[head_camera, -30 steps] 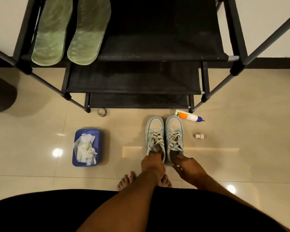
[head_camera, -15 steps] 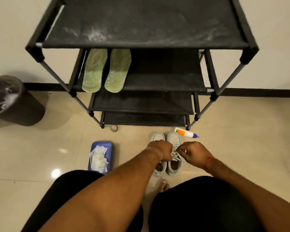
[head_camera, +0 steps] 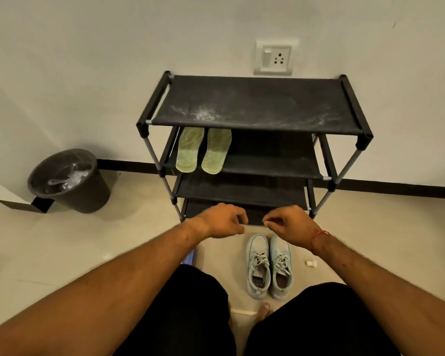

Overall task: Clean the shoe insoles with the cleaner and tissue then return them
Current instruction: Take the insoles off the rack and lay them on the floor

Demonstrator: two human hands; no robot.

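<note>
Two green insoles [head_camera: 189,149] [head_camera: 217,150] lie side by side on the left of the second shelf of a black shoe rack [head_camera: 254,104]. A pair of light blue sneakers [head_camera: 269,265] stands on the floor in front of the rack, openings toward me. My left hand [head_camera: 224,220] and my right hand [head_camera: 288,222] hover in the air above the shoes, at the height of the lowest shelf. Their fingers are loosely curled and hold nothing. The cleaner bottle is hidden from view.
A dark bin [head_camera: 70,181] with clear plastic inside stands at the left by the wall. A sliver of the blue tissue tray [head_camera: 190,257] shows beside my left forearm. A small white cap [head_camera: 311,263] lies right of the shoes. A wall socket [head_camera: 274,57] sits above the rack.
Both hands have let go of the sneakers and risen away from them. My view has lifted and pulled back, so the whole rack and wall now show.
</note>
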